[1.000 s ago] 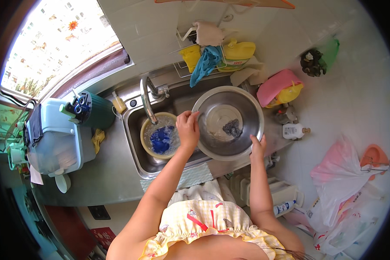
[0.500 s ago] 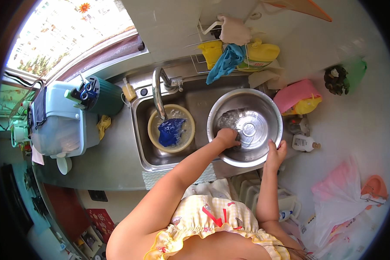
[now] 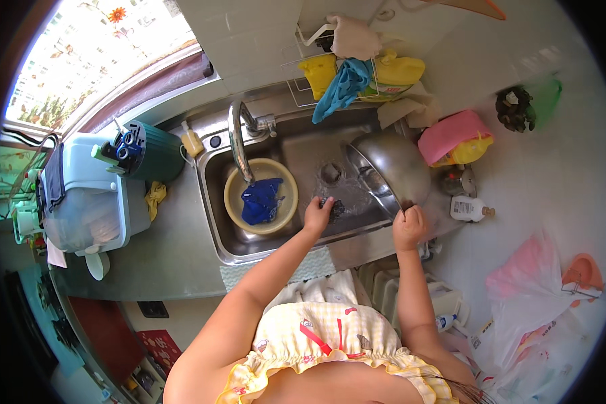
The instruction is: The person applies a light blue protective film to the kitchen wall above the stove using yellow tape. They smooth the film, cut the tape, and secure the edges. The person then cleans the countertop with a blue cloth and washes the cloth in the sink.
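Observation:
My right hand [image 3: 411, 226] grips the near rim of a stainless steel basin [image 3: 400, 168]. The basin is tipped on its side over the right part of the sink [image 3: 303, 145], its mouth facing left and its outer wall toward me. Water spreads over the sink floor around the drain [image 3: 330, 173]. Left of the basin, my left hand [image 3: 318, 215] is closed on a dark, mesh-like scrubber [image 3: 337, 209], partly hidden by the fingers. A beige bowl [image 3: 231, 209] with water and a blue cloth [image 3: 261, 200] stands under the faucet [image 3: 236, 138].
A wire rack behind the sink holds a turquoise cloth [image 3: 343, 89] and a yellow bottle [image 3: 394, 71]. On the right are a pink cloth [image 3: 453, 135] and a white pump bottle [image 3: 468, 209]. Leftward stand a green utensil holder [image 3: 156, 151] and a blue bin [image 3: 131, 202].
The basin has tipped from mouth-up onto its side, spilling water into the sink. My left hand has come out of it to the left; my right hand stays on the rim.

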Action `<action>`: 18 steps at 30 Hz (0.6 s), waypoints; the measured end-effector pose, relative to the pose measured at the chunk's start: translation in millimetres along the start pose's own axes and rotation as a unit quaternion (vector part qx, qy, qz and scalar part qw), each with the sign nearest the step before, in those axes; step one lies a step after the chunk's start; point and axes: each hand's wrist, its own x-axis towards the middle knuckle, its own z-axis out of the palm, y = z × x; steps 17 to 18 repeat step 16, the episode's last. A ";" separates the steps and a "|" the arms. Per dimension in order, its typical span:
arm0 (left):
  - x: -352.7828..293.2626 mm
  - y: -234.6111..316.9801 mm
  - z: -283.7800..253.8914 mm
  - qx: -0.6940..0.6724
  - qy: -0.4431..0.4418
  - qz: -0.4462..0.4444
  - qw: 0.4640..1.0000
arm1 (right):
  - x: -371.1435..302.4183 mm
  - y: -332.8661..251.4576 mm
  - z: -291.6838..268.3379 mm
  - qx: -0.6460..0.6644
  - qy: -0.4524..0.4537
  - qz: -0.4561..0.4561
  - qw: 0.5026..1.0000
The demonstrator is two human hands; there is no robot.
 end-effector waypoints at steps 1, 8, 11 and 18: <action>0.7 -9.0 -4.2 -0.013 0.002 -0.002 1.000 | -0.4 2.1 0.4 0.001 0.006 -0.015 1.000; -16.3 -43.3 -32.3 -0.092 -0.002 -0.037 0.995 | 1.0 -9.1 -19.1 -0.026 -0.005 -0.097 0.995; -34.4 -30.9 -42.1 -0.135 -0.018 -0.033 0.990 | 2.4 -13.7 -29.4 -0.049 0.000 -0.084 0.995; -65.4 10.5 -51.7 -0.148 -0.020 0.061 0.987 | -4.7 -28.4 -37.0 -0.115 0.055 0.038 0.991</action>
